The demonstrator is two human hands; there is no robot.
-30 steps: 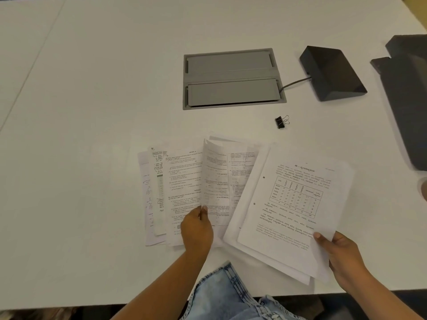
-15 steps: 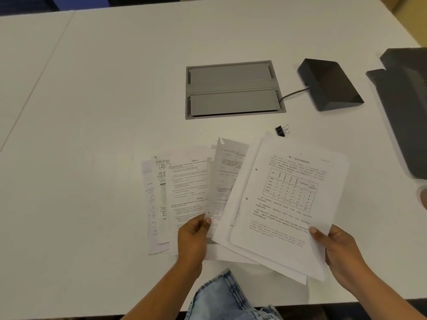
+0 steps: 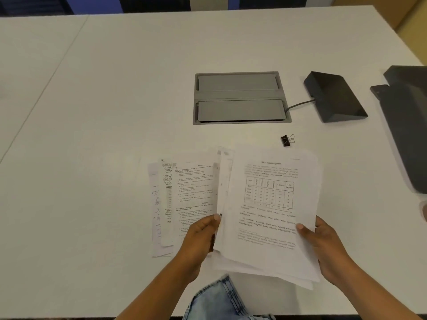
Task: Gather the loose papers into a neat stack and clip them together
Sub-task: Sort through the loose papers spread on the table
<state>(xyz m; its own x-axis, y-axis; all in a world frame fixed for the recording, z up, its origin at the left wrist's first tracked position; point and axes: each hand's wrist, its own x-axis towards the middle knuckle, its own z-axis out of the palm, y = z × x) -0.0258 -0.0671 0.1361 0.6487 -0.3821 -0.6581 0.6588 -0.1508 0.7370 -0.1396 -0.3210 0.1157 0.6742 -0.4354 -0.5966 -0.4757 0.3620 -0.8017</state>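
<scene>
Both hands hold a bundle of white printed papers [image 3: 270, 211] over the table's near edge; the top sheet shows a table of figures. My left hand [image 3: 201, 236] grips the bundle's left edge and my right hand [image 3: 323, 243] grips its lower right edge. A few loose sheets [image 3: 182, 199] still lie fanned flat on the white table [image 3: 115, 100] just left of the bundle, partly under my left hand. A small black binder clip [image 3: 286, 140] lies on the table just beyond the bundle's top right corner.
A grey recessed cable hatch [image 3: 240, 98] sits in the table beyond the papers. A black wedge-shaped box [image 3: 335, 95] with a cable lies to its right. A dark flat object [image 3: 409, 125] occupies the right edge. Blue jeans [image 3: 219, 299] show at the near table edge.
The right-hand sheets have swung upright and shifted left over the middle pages. My left hand now grips the bundle's left edge together with the page it held.
</scene>
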